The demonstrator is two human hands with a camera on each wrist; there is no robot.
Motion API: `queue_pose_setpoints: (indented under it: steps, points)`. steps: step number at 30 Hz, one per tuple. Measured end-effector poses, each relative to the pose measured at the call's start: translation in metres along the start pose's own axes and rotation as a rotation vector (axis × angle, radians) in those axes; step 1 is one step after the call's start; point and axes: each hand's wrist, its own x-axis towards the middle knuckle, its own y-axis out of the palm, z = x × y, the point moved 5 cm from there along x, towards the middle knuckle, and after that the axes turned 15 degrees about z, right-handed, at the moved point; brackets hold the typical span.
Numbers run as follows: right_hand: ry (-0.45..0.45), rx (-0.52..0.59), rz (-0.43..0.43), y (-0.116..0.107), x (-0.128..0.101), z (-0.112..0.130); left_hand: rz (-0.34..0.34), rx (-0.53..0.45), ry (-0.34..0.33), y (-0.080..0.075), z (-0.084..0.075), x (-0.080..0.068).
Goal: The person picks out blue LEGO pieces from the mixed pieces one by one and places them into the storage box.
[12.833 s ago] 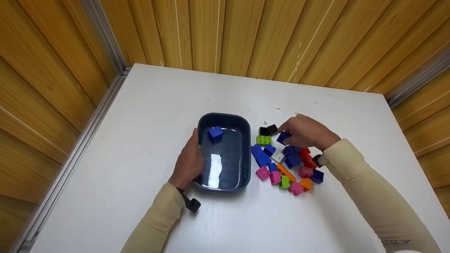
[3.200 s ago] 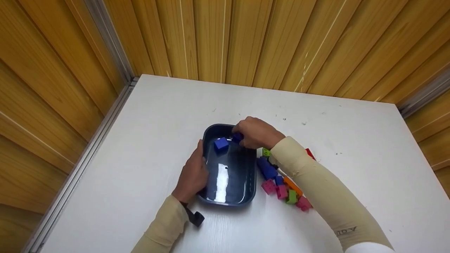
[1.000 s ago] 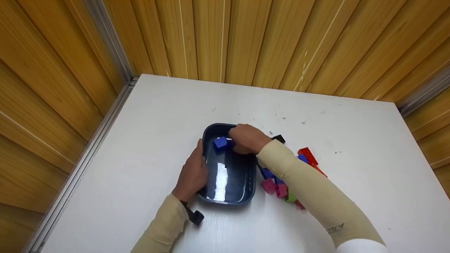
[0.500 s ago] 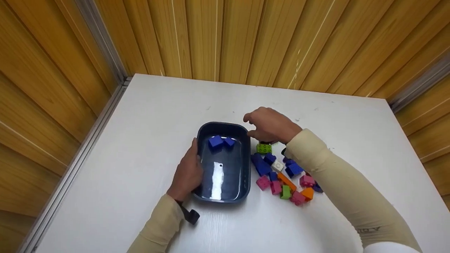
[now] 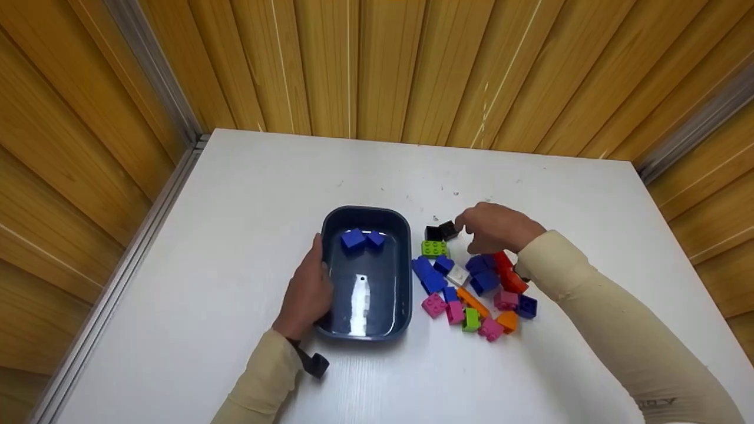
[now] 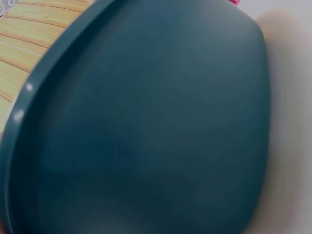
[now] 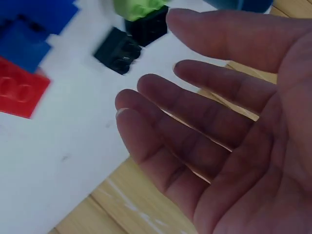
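A dark blue tray [image 5: 405, 277] sits on the white table [image 5: 235, 200] with two blue bricks [image 5: 353, 238] side by side at its far end. My left hand [image 5: 306, 291] grips the tray's left rim, and the tray's outer wall [image 6: 146, 136] fills the left wrist view. My right hand [image 5: 480, 229] hovers over the far side of a pile of loose bricks [image 5: 471, 288], fingertips close to two black bricks [image 5: 440, 231]. In the right wrist view the right hand [image 7: 219, 126] shows an empty palm with relaxed fingers above the black bricks [image 7: 118, 50].
The pile right of the tray holds a green brick [image 5: 435, 248], a red brick [image 5: 508, 272], and several blue, pink and orange ones. Wooden walls [image 5: 377, 65] close in the table at the back and both sides. A black strap [image 5: 315, 364] hangs at my left wrist.
My right hand left a second blue brick in the tray beside the first, then moved right, back over the pile, empty. The left hand stayed on the tray's rim.
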Motion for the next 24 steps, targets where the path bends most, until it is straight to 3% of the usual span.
queue_pose_setpoints:
  steps: [6,13,24]
  points:
    - [0.068,0.041,0.108,0.028,0.007,-0.014,0.004,0.006,-0.003,0.0,0.002,0.0]
    - [0.03,0.005,0.08,0.035,0.011,-0.021,-0.003,0.007,0.006,-0.002,0.001,0.0]
    - [-0.017,0.047,0.053,0.038,0.015,-0.025,-0.008,0.001,0.006,-0.003,0.002,-0.001]
